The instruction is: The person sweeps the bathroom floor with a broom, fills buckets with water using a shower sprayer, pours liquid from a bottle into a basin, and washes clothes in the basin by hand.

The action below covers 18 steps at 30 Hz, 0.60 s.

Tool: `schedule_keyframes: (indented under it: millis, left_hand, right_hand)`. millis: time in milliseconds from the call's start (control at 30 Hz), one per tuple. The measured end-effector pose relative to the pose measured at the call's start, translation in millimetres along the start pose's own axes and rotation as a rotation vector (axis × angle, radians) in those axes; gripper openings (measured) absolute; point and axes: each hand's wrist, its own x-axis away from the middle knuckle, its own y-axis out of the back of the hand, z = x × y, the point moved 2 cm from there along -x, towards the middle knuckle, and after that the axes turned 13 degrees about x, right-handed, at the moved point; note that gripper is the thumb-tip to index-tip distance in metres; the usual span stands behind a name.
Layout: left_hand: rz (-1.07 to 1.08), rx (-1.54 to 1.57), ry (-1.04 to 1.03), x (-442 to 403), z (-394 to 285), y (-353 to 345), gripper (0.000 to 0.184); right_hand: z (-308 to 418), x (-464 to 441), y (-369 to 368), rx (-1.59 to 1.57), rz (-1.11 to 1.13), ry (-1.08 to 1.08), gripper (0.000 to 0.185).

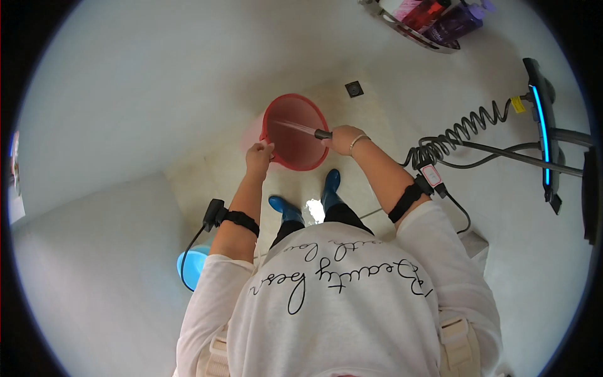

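A red bucket (295, 151) is tilted with its open mouth turned toward me and to the right. My left hand (259, 157) is closed on the left side of its rim. At the right side of the rim, my right hand (344, 139) grips a black spray nozzle (323, 134); the rest of it is hidden in the hand. A thin jet of water (295, 127) shoots from the nozzle leftward into the bucket and strikes its inner wall.
Below the bucket are my blue boots (332, 182), on a wet tiled floor (213, 182) with a square drain (354, 89). A light blue basin (193, 264) sits at lower left. Bottles (453, 24) fill a corner shelf; a coiled hose (465, 130) hangs right, near a black shower panel (541, 135).
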Motion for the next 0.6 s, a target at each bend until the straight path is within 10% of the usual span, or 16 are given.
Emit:
schedule_keyframes:
  millis: [300,600]
  left_hand:
    - [-0.025,-0.962,-0.202,-46.9,-47.9,-30.7,0.037]
    - [-0.009,-1.154,-0.202,-42.2,-83.4,-128.9,0.039]
  right_hand:
    - [-56.4,34.0,-33.7,-0.072,0.022,-0.114,0.044]
    - [-116.1,76.7,-59.7,-0.223,0.022,-0.204,0.041]
